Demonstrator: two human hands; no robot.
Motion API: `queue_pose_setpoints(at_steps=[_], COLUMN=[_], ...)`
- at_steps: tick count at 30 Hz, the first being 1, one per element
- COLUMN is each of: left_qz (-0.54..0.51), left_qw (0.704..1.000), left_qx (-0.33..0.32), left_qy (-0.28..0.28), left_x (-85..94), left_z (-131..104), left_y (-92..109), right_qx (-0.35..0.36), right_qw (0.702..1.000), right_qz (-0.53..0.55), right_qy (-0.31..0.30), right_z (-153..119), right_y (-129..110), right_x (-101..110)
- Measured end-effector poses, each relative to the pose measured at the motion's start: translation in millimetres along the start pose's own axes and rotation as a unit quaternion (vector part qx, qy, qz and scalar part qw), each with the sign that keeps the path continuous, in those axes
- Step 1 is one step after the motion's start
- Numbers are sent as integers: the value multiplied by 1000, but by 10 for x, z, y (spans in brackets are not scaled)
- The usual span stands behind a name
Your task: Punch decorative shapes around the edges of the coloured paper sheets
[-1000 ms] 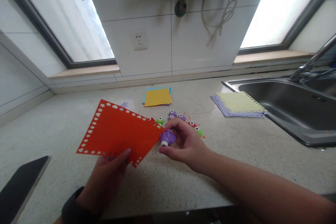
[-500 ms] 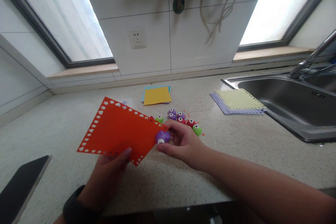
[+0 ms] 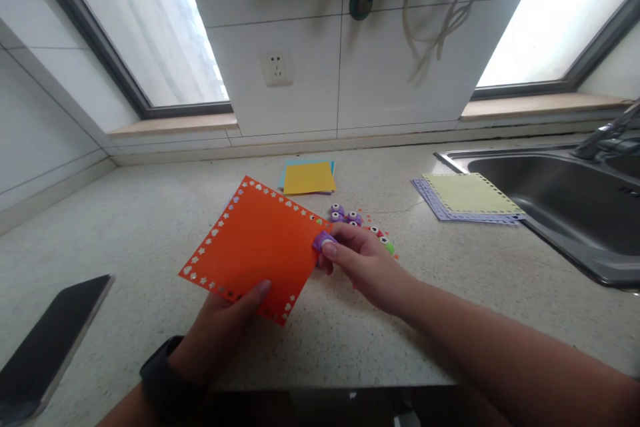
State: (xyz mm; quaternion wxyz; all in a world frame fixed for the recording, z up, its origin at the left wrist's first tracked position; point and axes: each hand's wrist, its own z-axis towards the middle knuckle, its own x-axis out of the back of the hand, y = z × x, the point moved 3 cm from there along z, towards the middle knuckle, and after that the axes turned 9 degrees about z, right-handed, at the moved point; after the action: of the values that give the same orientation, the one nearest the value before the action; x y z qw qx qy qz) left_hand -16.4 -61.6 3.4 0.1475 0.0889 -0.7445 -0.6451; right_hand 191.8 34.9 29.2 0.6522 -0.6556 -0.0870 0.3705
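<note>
An orange-red sheet of paper [image 3: 265,243] is tilted above the counter, with small hearts, stars and flowers punched along its edges. My left hand [image 3: 233,313] grips its lower edge, thumb on top and fingers hidden beneath. At the sheet's right edge, my right hand [image 3: 367,260] is closed on a purple craft punch [image 3: 323,241], thumb pressed on its white button. The punch sits over the paper's edge. Behind my right hand stand several small punches, among them purple punches [image 3: 337,215], a red punch [image 3: 375,231] and a green punch [image 3: 387,245], partly hidden.
Yellow paper [image 3: 310,178] over blue sheets lies near the wall. Pale yellow punched paper [image 3: 470,193] rests on lilac sheets beside the steel sink [image 3: 550,207]. A dark flat device [image 3: 55,340] lies at the left. Orange scraps dot the counter around the punches.
The view has shifted slightly. The sheet has turned and levelled a little, and the purple punch has turned in my right hand, its button now under my thumb at the paper's right edge.
</note>
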Motion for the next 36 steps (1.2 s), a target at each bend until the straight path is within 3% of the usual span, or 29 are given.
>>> queue_pose_setpoints(at_steps=[8, 21, 27, 36], left_qz=[113, 137, 87, 107], left_qw=[992, 988, 993, 989], left_qx=[-19, -53, -60, -67], left_qy=[-45, -54, -61, -76], left_x=[-48, -38, -50, -52], left_z=[-16, -3, 2, 8], left_y=[112, 102, 70, 76], right_qx=[-16, -113, -156, -201], right_qw=[1000, 989, 985, 975], right_qz=[-9, -77, -24, 78], right_qy=[-5, -63, -68, -49], right_z=[9, -66, -84, -82], right_y=[1, 56, 175, 405], right_x=[22, -126, -207, -214])
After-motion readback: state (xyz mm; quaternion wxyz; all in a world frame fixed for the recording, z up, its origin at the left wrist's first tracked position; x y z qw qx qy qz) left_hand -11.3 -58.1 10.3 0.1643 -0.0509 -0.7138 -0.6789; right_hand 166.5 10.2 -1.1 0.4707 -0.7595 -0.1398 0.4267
